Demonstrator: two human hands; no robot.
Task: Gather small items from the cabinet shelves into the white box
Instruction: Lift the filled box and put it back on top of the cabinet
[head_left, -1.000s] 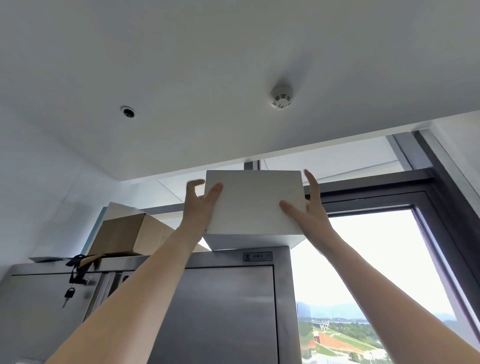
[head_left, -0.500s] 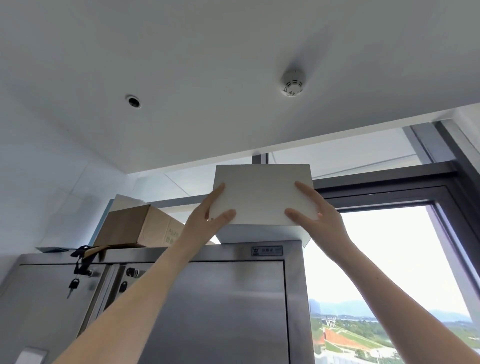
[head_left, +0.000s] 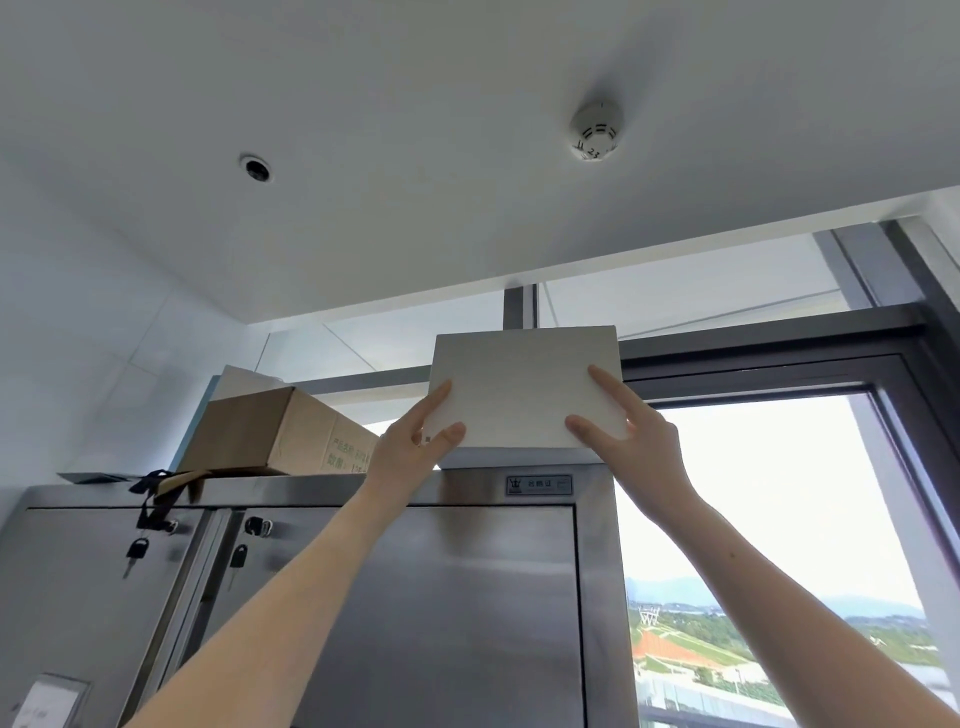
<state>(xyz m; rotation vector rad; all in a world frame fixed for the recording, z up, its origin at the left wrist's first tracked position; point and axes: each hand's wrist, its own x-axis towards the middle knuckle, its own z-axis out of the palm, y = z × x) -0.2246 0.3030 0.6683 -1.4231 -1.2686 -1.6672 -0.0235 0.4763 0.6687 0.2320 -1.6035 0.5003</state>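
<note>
Fingers of my left hand (head_left: 415, 447) and my right hand (head_left: 634, 441) grasp the lower corners of the white box (head_left: 524, 384). On each hand a thumb and one finger lie on its near face, and the other fingers are hidden behind it. The box sits at the right end of the steel cabinet (head_left: 441, 597) top, up near the ceiling. I cannot tell whether it rests there or is lifted clear. It is plain, matte white and unmarked, and only its front face shows, so the inside is out of sight. A second ago my fingers reached higher up its sides and more of its underside showed. Left of it on the cabinet top sits a cardboard box (head_left: 270, 436) with small green print I cannot read. Keys (head_left: 137, 551) hang in the door locks below.
</note>
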